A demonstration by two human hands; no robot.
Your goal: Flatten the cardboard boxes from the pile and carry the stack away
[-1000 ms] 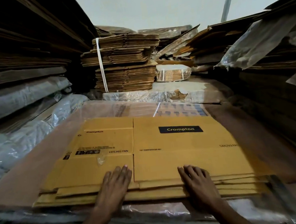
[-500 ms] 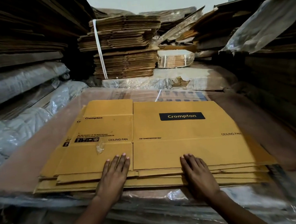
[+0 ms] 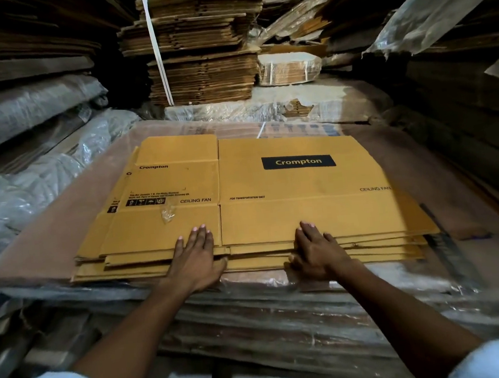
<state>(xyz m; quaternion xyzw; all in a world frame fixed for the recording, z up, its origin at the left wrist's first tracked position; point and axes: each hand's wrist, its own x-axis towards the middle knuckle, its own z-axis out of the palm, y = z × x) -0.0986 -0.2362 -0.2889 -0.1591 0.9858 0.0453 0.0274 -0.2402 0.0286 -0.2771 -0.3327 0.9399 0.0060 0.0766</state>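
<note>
A stack of several flattened yellow Crompton ceiling-fan boxes lies on a plastic-wrapped brown sheet pile in front of me. My left hand lies flat on the stack's near edge, fingers straight on the top box, thumb beside the edge. My right hand rests the same way further right, its thumb against the stack's side. Both forearms reach in from below.
The brown plastic-wrapped sheet pile carries the stack. Tall walls of cardboard sheets rise on the left and right. A strapped bundle of flattened cartons stands behind, with a small wrapped bundle beside it.
Both hands stay flat on the stack's near edge. The view has tilted down, so my arms and sleeves now show.
</note>
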